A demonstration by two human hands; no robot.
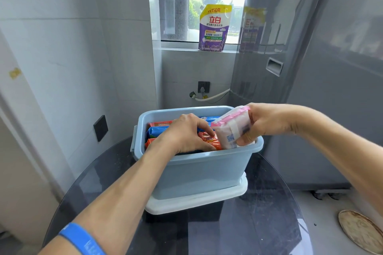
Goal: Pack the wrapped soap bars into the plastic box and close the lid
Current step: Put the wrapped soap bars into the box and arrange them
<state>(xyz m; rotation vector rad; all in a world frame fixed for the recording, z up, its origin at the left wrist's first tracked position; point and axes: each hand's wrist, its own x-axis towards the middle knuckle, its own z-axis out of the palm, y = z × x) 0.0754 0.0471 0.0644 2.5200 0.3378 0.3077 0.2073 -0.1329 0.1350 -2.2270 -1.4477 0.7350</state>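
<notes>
On the dark glass table [259,223], a blue plastic box [199,170] stood open on its white lid [199,201], holding orange and blue wrapped soap bars [157,130]. Inside it, the left hand [184,136] pinched an orange bar [209,141]. At the box's right rim, the right hand [267,122] gripped a pink-and-white bar [230,128], tilted.

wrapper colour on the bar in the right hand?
White with a pink top edge: the wrapped bar held by the right hand over the box. Head view.
</notes>
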